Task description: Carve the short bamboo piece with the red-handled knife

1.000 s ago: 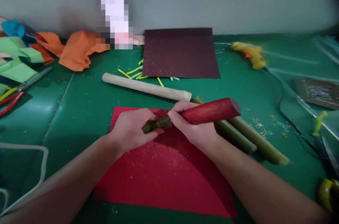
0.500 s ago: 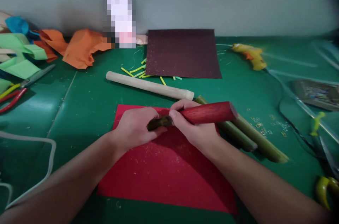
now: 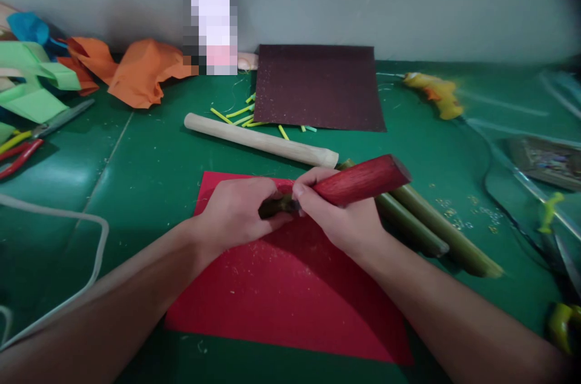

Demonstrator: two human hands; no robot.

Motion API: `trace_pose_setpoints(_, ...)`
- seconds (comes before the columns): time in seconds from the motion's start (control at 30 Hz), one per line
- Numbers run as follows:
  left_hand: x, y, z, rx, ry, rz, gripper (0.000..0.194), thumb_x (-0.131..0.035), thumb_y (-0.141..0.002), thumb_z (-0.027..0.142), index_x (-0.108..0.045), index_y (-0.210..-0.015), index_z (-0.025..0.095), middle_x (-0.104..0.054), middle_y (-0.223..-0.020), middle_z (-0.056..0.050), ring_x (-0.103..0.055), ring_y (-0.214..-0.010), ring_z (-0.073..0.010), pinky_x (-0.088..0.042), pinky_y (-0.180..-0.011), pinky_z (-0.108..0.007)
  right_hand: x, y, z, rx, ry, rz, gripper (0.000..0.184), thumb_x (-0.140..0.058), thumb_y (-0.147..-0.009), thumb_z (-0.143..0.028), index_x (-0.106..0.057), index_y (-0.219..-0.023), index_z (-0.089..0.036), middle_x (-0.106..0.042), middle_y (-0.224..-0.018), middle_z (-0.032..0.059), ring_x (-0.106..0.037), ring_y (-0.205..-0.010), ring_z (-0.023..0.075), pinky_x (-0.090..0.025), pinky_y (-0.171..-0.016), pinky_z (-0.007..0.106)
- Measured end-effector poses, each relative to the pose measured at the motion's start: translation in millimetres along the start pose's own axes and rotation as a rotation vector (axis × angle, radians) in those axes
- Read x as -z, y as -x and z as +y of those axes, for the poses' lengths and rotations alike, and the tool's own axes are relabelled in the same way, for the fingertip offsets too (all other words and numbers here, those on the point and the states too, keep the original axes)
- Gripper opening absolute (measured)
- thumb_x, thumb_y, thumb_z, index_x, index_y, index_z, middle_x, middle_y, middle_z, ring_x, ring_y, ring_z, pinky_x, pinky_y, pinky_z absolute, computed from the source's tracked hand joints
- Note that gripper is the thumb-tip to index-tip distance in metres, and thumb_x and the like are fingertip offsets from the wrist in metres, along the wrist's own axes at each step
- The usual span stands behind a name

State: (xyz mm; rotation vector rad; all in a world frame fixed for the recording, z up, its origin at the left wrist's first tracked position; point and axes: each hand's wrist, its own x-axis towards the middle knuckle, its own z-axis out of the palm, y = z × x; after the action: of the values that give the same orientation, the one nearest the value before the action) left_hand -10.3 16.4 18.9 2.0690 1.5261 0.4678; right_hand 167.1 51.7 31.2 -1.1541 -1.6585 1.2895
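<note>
My left hand [image 3: 238, 211] is closed around a short dark olive-green piece [image 3: 272, 208], which looks like bamboo. In my right hand [image 3: 338, 208] is a tool with a thick red wooden handle [image 3: 367, 180], pinched near its inner end. The handle's free end points right and slightly up. My fingers hide the tool's working end, close against the dark piece. Both hands are over a red sheet [image 3: 290, 305] sprinkled with fine shavings. Just beyond them lies a pale peeled stick [image 3: 261, 140].
Two green bamboo lengths [image 3: 447, 229] lie by my right forearm, near small scattered rings [image 3: 454, 214]. Farther back are a dark brown sheet [image 3: 320, 87], yellow-green sticks [image 3: 236, 116] and a yellow glue gun [image 3: 436, 93]. Red-handled pliers [image 3: 22, 157] and crumpled orange paper [image 3: 140, 72] are at left.
The red handle's free end has tilted a little upward. Both hands keep their grips, and the whole view has shifted slightly.
</note>
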Motion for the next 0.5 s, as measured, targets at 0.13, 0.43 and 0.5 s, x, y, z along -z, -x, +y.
trace_pose_setpoints(0.13, -0.1, -0.5, 1.4, -0.023, -0.026, 0.050, 0.034, -0.060, -0.088, 0.052, -0.064, -0.079, 0.019, -0.063, -0.068, 0.001, -0.052, -0.059, -0.0114, -0.033, -0.053, -0.024, -0.2, 0.0, 2.0, 0.031, 0.001, -0.010, 0.014, -0.065, -0.076, -0.025, -0.061, -0.062, -0.024, -0.061, -0.057, -0.0003, -0.056, -0.053, 0.0140, -0.047, -0.053, 0.029)
trace_pose_setpoints(0.43, -1.3, -0.5, -1.1, -0.018, -0.091, 0.065, 0.035, -0.061, -0.087, 0.053, -0.064, -0.078, 0.019, -0.058, -0.066, 0.002, -0.046, -0.058, -0.0111, -0.028, -0.053, -0.026, -0.1, -1.9, 0.5, 0.068, 0.066, -0.001, 0.013, -0.062, -0.074, -0.022, -0.061, -0.062, -0.020, -0.058, -0.057, -0.0023, -0.053, -0.055, 0.0112, -0.044, -0.055, 0.027)
trace_pose_setpoints(0.5, 0.9, -0.9, 1.0, 0.013, -0.107, 0.061, 0.033, -0.063, -0.084, 0.052, -0.065, -0.079, 0.019, -0.055, -0.063, 0.002, -0.044, -0.056, -0.0110, -0.026, -0.052, -0.026, 1.7, -3.0, 0.8, 0.099, 0.069, 0.047, 0.012, -0.061, -0.073, -0.019, -0.059, -0.061, -0.020, -0.057, -0.058, -0.0028, -0.051, -0.055, 0.0106, -0.043, -0.056, 0.027)
